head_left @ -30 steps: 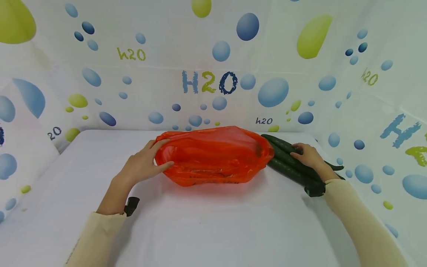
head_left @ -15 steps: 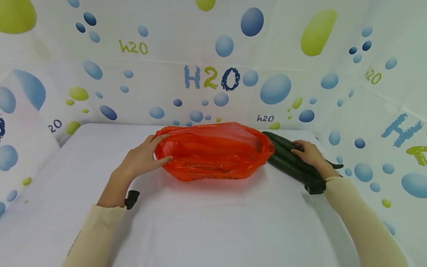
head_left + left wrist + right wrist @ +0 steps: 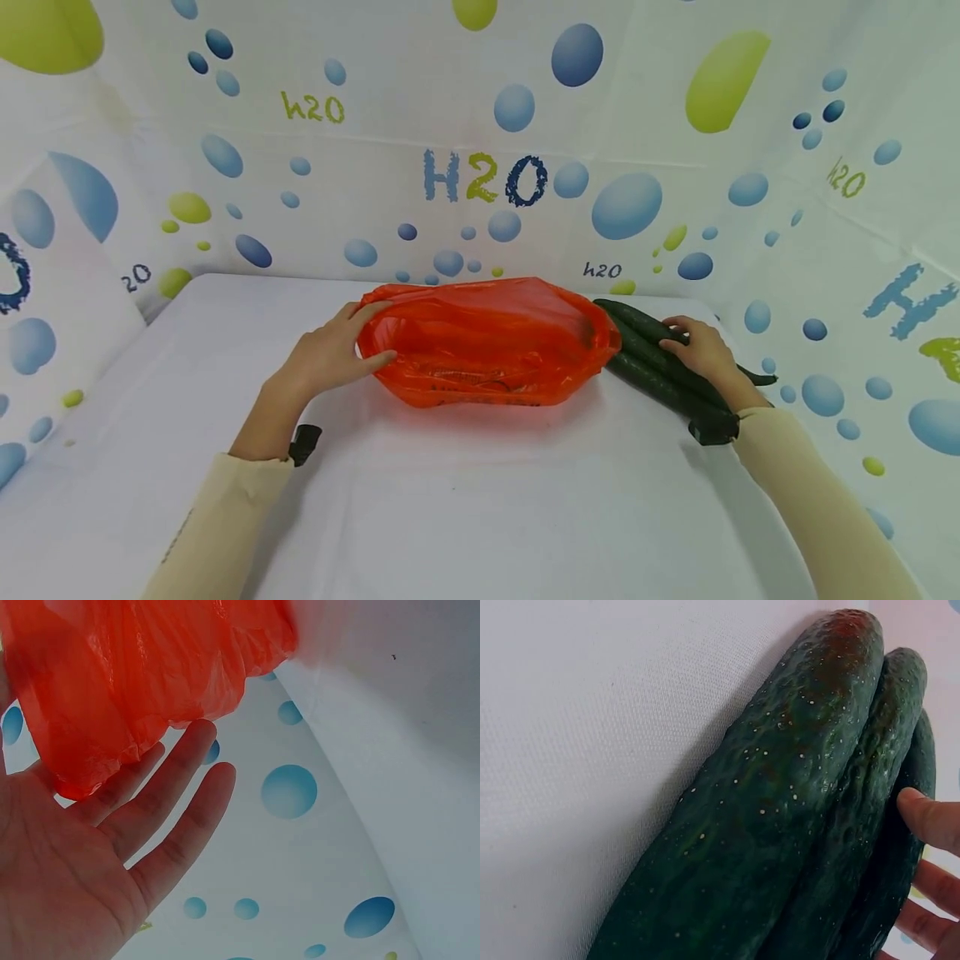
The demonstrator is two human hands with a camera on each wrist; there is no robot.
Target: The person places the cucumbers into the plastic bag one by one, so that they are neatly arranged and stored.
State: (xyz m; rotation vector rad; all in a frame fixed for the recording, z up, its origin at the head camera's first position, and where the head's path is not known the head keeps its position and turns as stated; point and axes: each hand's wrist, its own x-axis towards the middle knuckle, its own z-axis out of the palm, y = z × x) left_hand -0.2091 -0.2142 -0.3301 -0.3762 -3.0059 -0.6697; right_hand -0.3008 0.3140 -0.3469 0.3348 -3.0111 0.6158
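Note:
A red-orange translucent plastic bag point(image 3: 487, 342) lies across the middle of the table, with faint print on its near side. At its left end my left hand point(image 3: 322, 354) has fingers and thumb spread. The left wrist view has the open palm point(image 3: 60, 862) beside the bag's crumpled edge point(image 3: 150, 690), its fingers straight. Dark green cucumbers point(image 3: 645, 367) lie side by side against the bag's right end. My right hand point(image 3: 701, 348) grips the outermost cucumber point(image 3: 911, 817), its thumb point(image 3: 934, 821) on one side and fingers behind; some fingertips are hidden.
A white cloth point(image 3: 465, 508) covers the table. Behind and at both sides hangs a white curtain point(image 3: 375, 92) with blue and green dots and H2O lettering. A small black wrist camera point(image 3: 305, 444) sits at the left wrist, another black camera point(image 3: 712, 428) at the right.
The head view has shifted slightly. Both hands, the bag and the cucumbers keep their places relative to one another.

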